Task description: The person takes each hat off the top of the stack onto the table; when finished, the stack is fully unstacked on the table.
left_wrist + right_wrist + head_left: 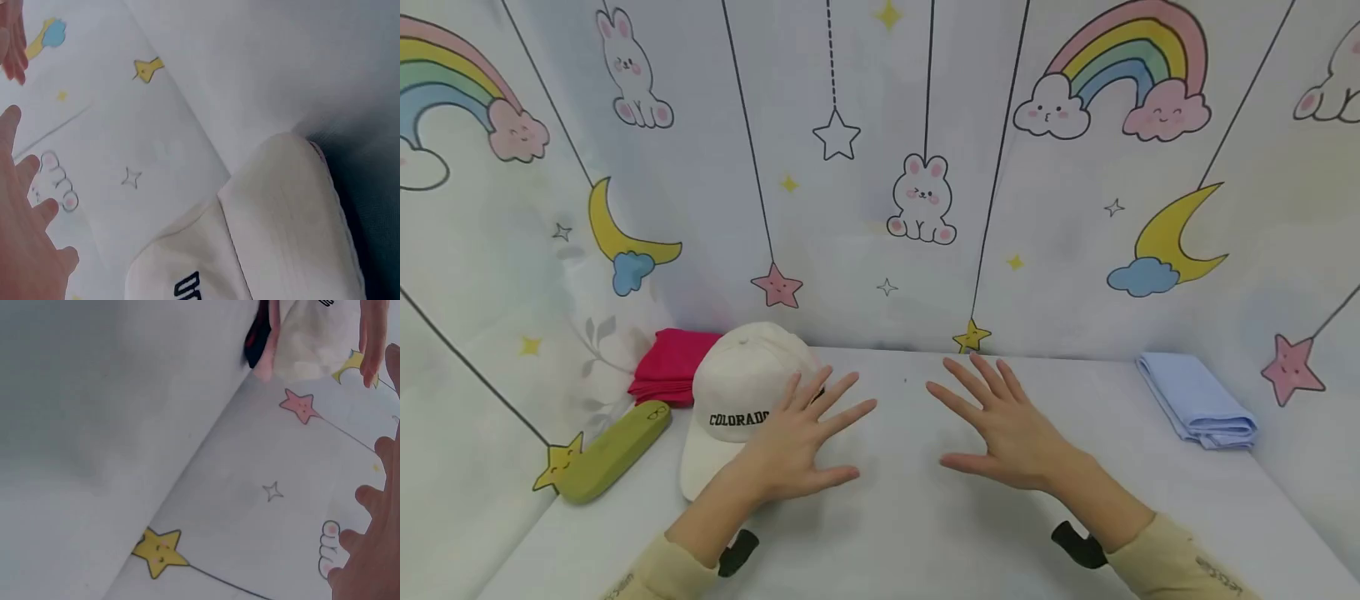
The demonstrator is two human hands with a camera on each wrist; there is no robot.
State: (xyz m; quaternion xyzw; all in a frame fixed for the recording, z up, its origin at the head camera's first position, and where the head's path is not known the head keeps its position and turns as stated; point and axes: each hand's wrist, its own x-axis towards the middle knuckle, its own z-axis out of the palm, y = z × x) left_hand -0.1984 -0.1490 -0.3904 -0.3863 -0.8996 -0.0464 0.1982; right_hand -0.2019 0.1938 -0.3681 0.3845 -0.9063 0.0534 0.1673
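Observation:
Both hands hover over the white table with fingers spread and nothing held. My left hand is in front of a cream cap lettered COLORADO, overlapping its right side in the head view. To the right, my right hand is held palm down, apart from any object. The cap's brim and part of its lettering fill the lower part of the left wrist view, beside the spread left fingers. In the right wrist view the right fingers show at the right edge, with the cap at the top.
A folded bright pink cloth lies behind the cap at the left. Next to it is a long green case. Folded light blue cloth lies at the far right. A wall covering printed with rabbits and rainbows borders the table.

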